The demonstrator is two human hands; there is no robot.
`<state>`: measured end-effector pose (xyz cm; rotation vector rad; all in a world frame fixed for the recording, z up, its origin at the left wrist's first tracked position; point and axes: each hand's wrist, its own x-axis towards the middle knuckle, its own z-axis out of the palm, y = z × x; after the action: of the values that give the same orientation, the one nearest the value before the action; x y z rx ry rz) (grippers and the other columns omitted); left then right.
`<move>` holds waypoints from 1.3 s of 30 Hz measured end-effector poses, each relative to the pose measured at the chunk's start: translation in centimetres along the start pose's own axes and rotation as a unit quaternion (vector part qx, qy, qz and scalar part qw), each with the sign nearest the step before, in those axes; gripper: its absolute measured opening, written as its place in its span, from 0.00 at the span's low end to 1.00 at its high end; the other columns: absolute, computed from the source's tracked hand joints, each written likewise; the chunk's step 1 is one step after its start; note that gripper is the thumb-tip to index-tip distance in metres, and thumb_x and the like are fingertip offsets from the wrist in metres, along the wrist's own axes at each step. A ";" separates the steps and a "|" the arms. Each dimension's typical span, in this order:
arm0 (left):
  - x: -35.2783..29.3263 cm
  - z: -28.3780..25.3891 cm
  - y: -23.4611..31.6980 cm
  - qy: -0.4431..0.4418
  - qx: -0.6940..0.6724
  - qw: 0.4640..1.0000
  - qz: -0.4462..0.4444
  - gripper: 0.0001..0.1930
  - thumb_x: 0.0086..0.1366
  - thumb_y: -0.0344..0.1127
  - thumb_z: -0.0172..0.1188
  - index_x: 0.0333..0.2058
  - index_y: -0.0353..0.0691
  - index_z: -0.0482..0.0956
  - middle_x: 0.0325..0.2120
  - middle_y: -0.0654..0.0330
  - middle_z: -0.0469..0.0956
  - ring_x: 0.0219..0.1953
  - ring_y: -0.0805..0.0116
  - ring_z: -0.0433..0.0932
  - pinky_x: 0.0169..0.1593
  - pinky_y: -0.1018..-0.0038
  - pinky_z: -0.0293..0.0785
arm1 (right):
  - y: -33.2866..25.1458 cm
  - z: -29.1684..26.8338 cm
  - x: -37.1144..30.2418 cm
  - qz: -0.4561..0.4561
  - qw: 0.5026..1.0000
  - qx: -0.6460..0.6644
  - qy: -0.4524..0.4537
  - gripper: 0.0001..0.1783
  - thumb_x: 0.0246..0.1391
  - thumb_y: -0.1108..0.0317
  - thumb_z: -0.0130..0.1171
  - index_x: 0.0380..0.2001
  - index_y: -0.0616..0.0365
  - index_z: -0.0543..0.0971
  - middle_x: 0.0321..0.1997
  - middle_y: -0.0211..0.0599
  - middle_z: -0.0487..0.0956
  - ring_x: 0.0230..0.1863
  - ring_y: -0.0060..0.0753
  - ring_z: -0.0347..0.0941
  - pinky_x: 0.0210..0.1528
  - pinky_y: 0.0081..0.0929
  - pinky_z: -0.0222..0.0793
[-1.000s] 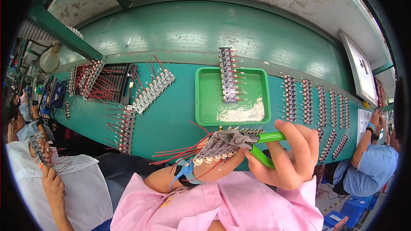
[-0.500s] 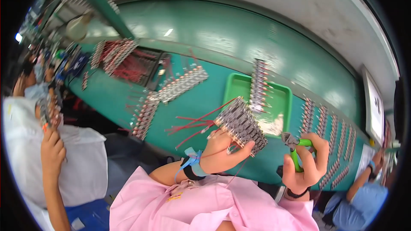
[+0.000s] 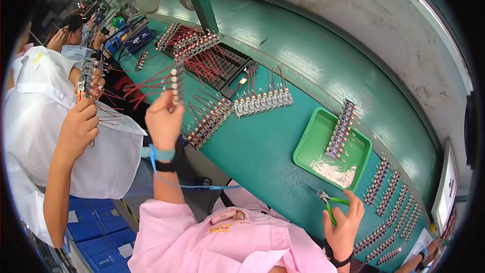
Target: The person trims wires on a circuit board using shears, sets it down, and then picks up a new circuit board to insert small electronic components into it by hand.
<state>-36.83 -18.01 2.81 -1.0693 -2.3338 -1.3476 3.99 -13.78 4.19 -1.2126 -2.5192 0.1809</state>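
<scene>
Raised over the left part of the bench, my left hand [image 3: 164, 124] grips a circuit board panel [image 3: 178, 83] with long red wires trailing to the left; the panel is partly blurred. A wired panel [image 3: 209, 125] lies on the green bench just right of that hand, with another panel [image 3: 263, 102] next to it. At the lower right, my right hand [image 3: 345, 227] is closed on green-handled cutters [image 3: 331, 211], whose jaws are apart. Beyond the cutters, a green tray [image 3: 301, 152] holds a strip of boards [image 3: 342, 129] and pale wire clippings [image 3: 333, 172].
A black rack [image 3: 230, 71] with red-wired panels stands at the back left. Rows of board strips [image 3: 386, 192] lie at the right. On the left a co-worker in white [image 3: 76, 141] holds pliers and a panel. A green post [image 3: 198, 2] rises behind the bench.
My left hand has carried the panel leftward from the front of the tray to the bench's left part. My right hand, with the cutters, is lower. The view has turned left.
</scene>
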 end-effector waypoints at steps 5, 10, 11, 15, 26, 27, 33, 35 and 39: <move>4.2 -1.2 -7.4 0.030 0.345 0.936 0.068 0.06 0.45 0.27 0.54 0.26 0.42 0.72 0.22 0.60 0.72 0.25 0.61 0.74 0.26 0.69 0.69 | -1.1 1.0 -1.2 -0.011 0.999 -0.036 -0.032 0.08 0.31 0.71 0.60 0.16 0.62 0.71 0.48 0.51 0.64 0.45 0.49 0.60 0.39 0.39 0.54; 8.0 -0.2 -12.6 0.024 0.440 0.891 0.106 0.07 0.46 0.29 0.55 0.27 0.45 0.71 0.25 0.60 0.71 0.29 0.59 0.73 0.26 0.67 0.70 | -1.1 1.0 -1.5 -0.021 0.992 -0.088 -0.091 0.09 0.32 0.71 0.60 0.18 0.61 0.71 0.49 0.51 0.63 0.46 0.50 0.60 0.39 0.41 0.54; 8.6 0.1 -13.5 0.021 0.457 0.882 0.115 0.08 0.46 0.29 0.55 0.28 0.45 0.71 0.25 0.60 0.71 0.29 0.59 0.73 0.26 0.67 0.71 | -1.2 0.7 -1.4 -0.017 0.992 -0.092 -0.081 0.09 0.33 0.70 0.60 0.19 0.61 0.72 0.49 0.51 0.63 0.46 0.50 0.60 0.39 0.40 0.54; 10.1 0.4 -16.8 0.017 0.470 0.878 0.085 0.09 0.47 0.30 0.56 0.30 0.46 0.71 0.28 0.61 0.72 0.32 0.59 0.73 0.28 0.66 0.70 | -1.3 0.3 -1.8 -0.011 0.991 -0.092 -0.100 0.09 0.34 0.70 0.59 0.21 0.60 0.72 0.48 0.51 0.64 0.45 0.50 0.60 0.39 0.41 0.54; 9.0 7.2 -17.4 -0.213 0.381 0.897 -0.071 0.18 0.45 0.44 0.60 0.37 0.47 0.75 0.34 0.55 0.76 0.38 0.57 0.74 0.41 0.64 0.68 | 7.5 1.3 -2.3 0.096 0.982 0.103 -0.129 0.06 0.44 0.70 0.54 0.25 0.62 0.72 0.36 0.41 0.71 0.39 0.42 0.66 0.34 0.27 0.61; 7.6 7.2 -18.4 -0.207 0.348 0.913 -0.055 0.20 0.45 0.44 0.61 0.38 0.44 0.74 0.34 0.54 0.76 0.39 0.56 0.74 0.42 0.65 0.68 | 10.0 2.0 -2.7 0.118 0.979 0.103 -0.133 0.06 0.44 0.70 0.54 0.25 0.62 0.72 0.36 0.41 0.71 0.39 0.42 0.66 0.34 0.27 0.61; -3.8 14.5 -9.3 -0.170 0.250 0.951 0.063 0.21 0.50 0.43 0.60 0.40 0.36 0.73 0.37 0.52 0.74 0.40 0.58 0.73 0.45 0.69 0.67 | 20.2 5.8 -6.6 0.358 0.614 0.624 -0.325 0.10 0.53 0.64 0.47 0.29 0.59 0.72 0.42 0.40 0.71 0.45 0.37 0.66 0.39 0.26 0.63; -6.9 14.3 -5.8 -0.072 0.128 0.988 0.048 0.16 0.53 0.38 0.58 0.38 0.35 0.73 0.36 0.53 0.75 0.39 0.63 0.73 0.45 0.72 0.66 | 20.7 6.3 -7.8 0.391 0.563 0.669 -0.288 0.11 0.53 0.62 0.47 0.30 0.58 0.72 0.43 0.40 0.71 0.46 0.37 0.66 0.39 0.27 0.63; -13.2 15.0 0.3 -0.044 0.085 0.994 0.049 0.11 0.57 0.34 0.55 0.36 0.33 0.74 0.33 0.59 0.75 0.37 0.73 0.71 0.44 0.78 0.65 | 21.5 8.0 -8.8 0.462 0.431 0.746 -0.210 0.14 0.52 0.57 0.46 0.33 0.56 0.72 0.46 0.41 0.69 0.48 0.37 0.65 0.41 0.31 0.62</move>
<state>-25.16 -11.78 -12.25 -1.1939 -2.3733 -1.0660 22.07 -6.84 -10.99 -1.2841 -0.4884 2.4258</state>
